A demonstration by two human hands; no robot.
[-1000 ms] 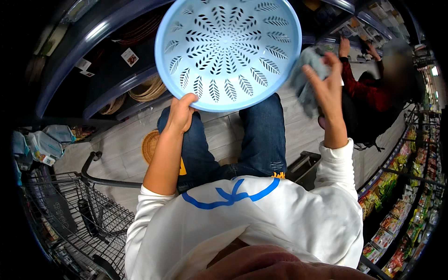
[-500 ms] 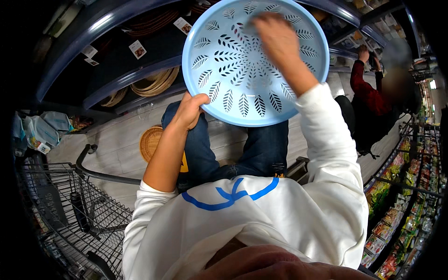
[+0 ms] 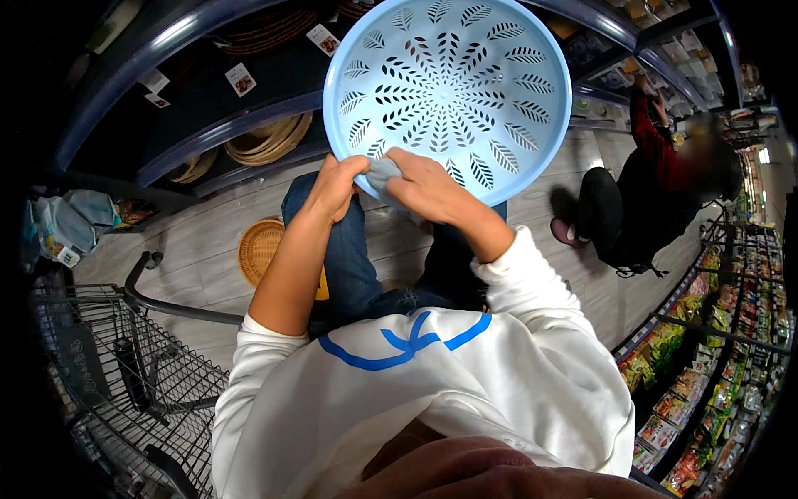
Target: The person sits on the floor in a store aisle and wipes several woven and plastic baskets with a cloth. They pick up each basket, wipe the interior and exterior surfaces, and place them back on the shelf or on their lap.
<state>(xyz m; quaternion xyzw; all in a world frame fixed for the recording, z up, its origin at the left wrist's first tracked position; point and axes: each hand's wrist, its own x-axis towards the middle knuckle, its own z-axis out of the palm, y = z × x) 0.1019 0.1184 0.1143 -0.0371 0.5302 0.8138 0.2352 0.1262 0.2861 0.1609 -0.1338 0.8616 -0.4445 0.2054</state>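
My left hand (image 3: 337, 187) is clamped on the near rim of the pale blue colander (image 3: 449, 91), fingers curled over the edge and thumb beneath, so the bowl stands tilted up in front of me with its leaf-shaped cutouts facing my way. My right hand (image 3: 428, 187) is closed around a small grey cloth (image 3: 384, 173), pinching it against that same lower rim, just beside the left hand's knuckles — the two hands nearly touch.

That is the change: half a second ago the right hand was spread high across the inside of the bowl, and a second ago it was off to the right, clear of the colander, with the cloth held up. It has now swept down to the bottom edge. I judge the wiping has moved from the perforated face to the rim, so the inside looks largely covered; the outer side I cannot see.

Outward from there: my knees in jeans, a round woven tray (image 3: 259, 249) lying on the wood floor, and more woven baskets (image 3: 266, 140) on the dark shelf. A wire shopping cart (image 3: 108, 366) stands at my left. To my right another person in a red top (image 3: 657, 141) crouches by the shelving — well apart from me.
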